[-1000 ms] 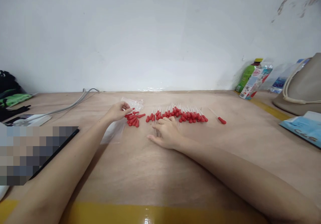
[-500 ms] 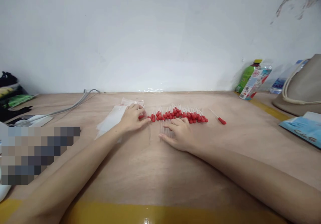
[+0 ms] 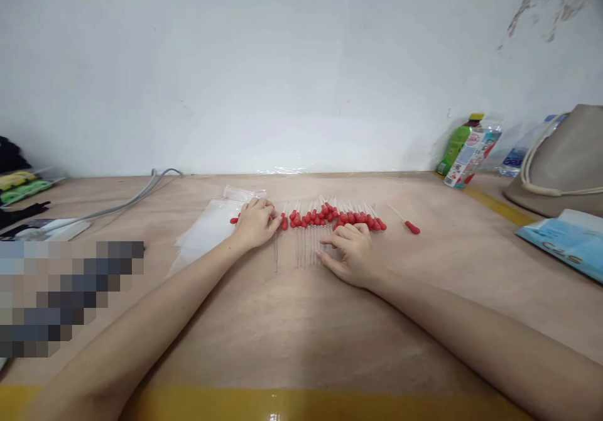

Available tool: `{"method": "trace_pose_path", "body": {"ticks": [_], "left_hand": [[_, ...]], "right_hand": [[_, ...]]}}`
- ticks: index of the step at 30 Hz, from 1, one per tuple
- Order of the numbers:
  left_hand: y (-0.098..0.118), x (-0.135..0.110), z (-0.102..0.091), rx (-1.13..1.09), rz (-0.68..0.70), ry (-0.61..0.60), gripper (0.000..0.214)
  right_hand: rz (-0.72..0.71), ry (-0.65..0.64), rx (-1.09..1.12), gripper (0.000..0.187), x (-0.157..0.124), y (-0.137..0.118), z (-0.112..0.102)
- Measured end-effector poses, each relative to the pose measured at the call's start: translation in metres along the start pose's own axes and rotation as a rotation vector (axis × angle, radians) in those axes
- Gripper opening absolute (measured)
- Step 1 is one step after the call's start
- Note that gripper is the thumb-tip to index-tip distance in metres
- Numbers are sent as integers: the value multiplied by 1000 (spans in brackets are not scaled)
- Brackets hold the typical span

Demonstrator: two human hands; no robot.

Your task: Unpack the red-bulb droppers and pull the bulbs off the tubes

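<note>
I seem to be lining up the droppers (image 3: 316, 221) on the counter (image 3: 292, 333). My right hand (image 3: 351, 256) has its grip loosely spread at their row; my left hand (image 3: 254, 226) curls beside the plastic bags (image 3: 201, 227), pinching or not, I can't tell. Next likely calls for a light touch.

Row of droppers (image 3: 313, 219) on table (image 3: 292, 327); plastic bags (image 3: 200, 227) to its left, lone dropper (image 3: 412, 227) right, bottles (image 3: 471, 157) farther right and behind, near wall (image 3: 282, 69).
</note>
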State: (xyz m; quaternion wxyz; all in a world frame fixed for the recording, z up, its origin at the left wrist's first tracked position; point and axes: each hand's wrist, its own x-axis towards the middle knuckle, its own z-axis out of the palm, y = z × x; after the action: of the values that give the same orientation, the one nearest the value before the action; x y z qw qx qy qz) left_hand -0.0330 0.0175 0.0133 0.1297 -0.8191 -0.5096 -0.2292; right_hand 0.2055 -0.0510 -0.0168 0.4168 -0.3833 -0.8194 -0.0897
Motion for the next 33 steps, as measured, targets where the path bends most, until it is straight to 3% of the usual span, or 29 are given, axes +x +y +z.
{"method": "trace_pose_path", "body": {"ticks": [4, 10, 14, 18, 22, 26, 33], "left_hand": [[-1, 2, 0, -118, -105, 103, 22], [2, -6, -16, -405, -213, 147, 23], [19, -25, -26, -451, -65, 179, 21], [41, -44, -29, -424, 162, 129, 14], [51, -53, -29, -350, 330, 136, 10], [47, -55, -25, -344, 381, 171, 8], [51, -47, -17, -262, 352, 85, 26]], "right_hand": [[8, 19, -8, 19, 0, 1, -1], [11, 68, 7, 19, 0, 2, -2], [-44, 136, -27, 41, 2, 2, -4], [-153, 95, -134, 56, 4, 5, -7], [-267, 14, -190, 42, 4, 9, -7], [-290, -18, -151, 17, 4, 11, -6], [-245, -25, -61, 16, 5, 4, -6]]}}
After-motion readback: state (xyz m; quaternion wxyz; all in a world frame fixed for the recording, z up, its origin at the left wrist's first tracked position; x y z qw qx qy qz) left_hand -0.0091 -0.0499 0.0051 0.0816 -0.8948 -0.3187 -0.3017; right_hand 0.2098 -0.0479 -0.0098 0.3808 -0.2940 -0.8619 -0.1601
